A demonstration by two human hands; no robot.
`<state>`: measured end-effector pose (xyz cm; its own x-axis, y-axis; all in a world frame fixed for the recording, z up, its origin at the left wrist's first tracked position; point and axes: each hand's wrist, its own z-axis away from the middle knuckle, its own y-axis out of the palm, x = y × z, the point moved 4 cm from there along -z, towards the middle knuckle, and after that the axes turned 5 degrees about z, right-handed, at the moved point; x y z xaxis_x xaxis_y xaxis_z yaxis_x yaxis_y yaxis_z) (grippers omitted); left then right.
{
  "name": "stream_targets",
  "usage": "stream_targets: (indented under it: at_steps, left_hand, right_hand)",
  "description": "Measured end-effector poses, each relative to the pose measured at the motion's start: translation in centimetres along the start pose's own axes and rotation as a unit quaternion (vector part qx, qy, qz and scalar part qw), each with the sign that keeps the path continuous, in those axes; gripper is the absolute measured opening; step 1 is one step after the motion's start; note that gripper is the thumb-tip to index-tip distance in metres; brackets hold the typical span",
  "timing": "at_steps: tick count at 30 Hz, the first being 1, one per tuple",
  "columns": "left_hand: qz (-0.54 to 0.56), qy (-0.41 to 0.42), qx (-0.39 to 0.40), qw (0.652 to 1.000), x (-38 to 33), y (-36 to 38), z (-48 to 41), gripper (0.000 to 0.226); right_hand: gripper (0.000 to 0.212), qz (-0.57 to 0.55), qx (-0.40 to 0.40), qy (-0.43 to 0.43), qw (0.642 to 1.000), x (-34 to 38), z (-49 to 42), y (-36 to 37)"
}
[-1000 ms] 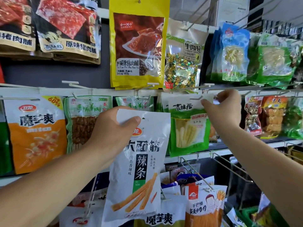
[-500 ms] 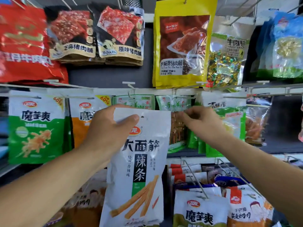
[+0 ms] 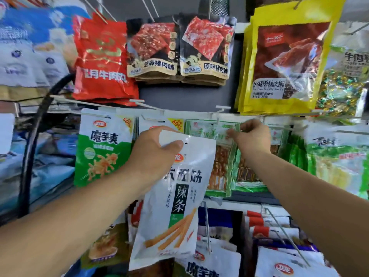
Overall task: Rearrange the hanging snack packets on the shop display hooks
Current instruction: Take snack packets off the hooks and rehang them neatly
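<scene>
Across the head view, three rows of hooked packets are seen, with two hands raised before the middle row. One white glossy packet (image 3: 173, 196), printed with black characters and orange sticks, is clamped at its top corner by the left hand (image 3: 153, 156), thumb over its front. Two green-edged clear packets (image 3: 217, 156) of brown skewers are hung behind it; the top of one is pinched by the right hand (image 3: 253, 136). Two black jerky pouches (image 3: 177, 47) are hung above.
</scene>
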<state>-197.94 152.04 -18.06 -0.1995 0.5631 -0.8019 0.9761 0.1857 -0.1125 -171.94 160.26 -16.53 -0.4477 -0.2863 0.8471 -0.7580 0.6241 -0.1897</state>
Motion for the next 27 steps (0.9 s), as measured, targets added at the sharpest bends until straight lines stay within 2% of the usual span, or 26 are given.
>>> stream_targets:
  at_steps: [1, 3, 5, 6, 10, 13, 17, 21, 23, 27]
  left_hand:
    - [0.005, 0.001, 0.0, 1.0, 0.0, 0.0, 0.0, 0.012]
    - [0.006, 0.007, 0.0, 1.0, 0.0, 0.0, 0.0, 0.014]
    - [0.007, 0.012, 0.002, 1.0, -0.1, 0.0, 0.2, 0.016]
    - [0.014, 0.012, 0.006, 1.0, -0.1, -0.1, 0.2, 0.017]
    - [0.017, 0.001, 0.014, 1.0, 0.0, -0.3, 0.5, 0.018]
    - [0.018, -0.008, 0.018, 1.0, 0.4, -0.8, 0.6, 0.018]
    - [0.025, -0.004, 0.014, 1.0, 0.0, -1.6, 0.9, 0.015]
    - [0.054, 0.001, 0.009, 0.999, -1.2, -1.9, 1.6, 0.019]
    - [0.054, 0.005, 0.002, 0.999, -1.8, -2.1, 2.1, 0.02]
    - [0.06, 0.016, -0.015, 0.998, -2.8, -2.2, 2.5, 0.014]
  right_hand:
    - [0.036, -0.002, 0.005, 0.003, 1.0, 0.2, 0.0, 0.0]
    - [0.053, -0.056, 0.075, 0.051, 0.994, 0.8, 0.6, 0.7]
    - [0.101, -0.127, 0.144, 0.103, 0.976, 1.1, 1.2, 1.7]
    - [0.108, -0.156, 0.157, 0.11, 0.969, 1.2, 1.3, 2.2]
    - [0.075, -0.167, 0.104, 0.123, 0.973, 1.8, 1.6, 2.7]
    - [0.043, -0.154, 0.072, 0.063, 0.983, 2.7, 1.5, 2.2]
    - [0.016, -0.17, 0.097, 0.031, 0.98, 4.0, 1.8, 0.0]
    - [0.018, -0.18, 0.164, -0.037, 0.969, 5.4, 3.5, -2.5]
    - [0.027, -0.177, 0.192, -0.069, 0.963, 6.0, 4.5, -3.4]
    - [0.028, -0.184, 0.165, -0.136, 0.959, 8.1, 4.9, -5.6]
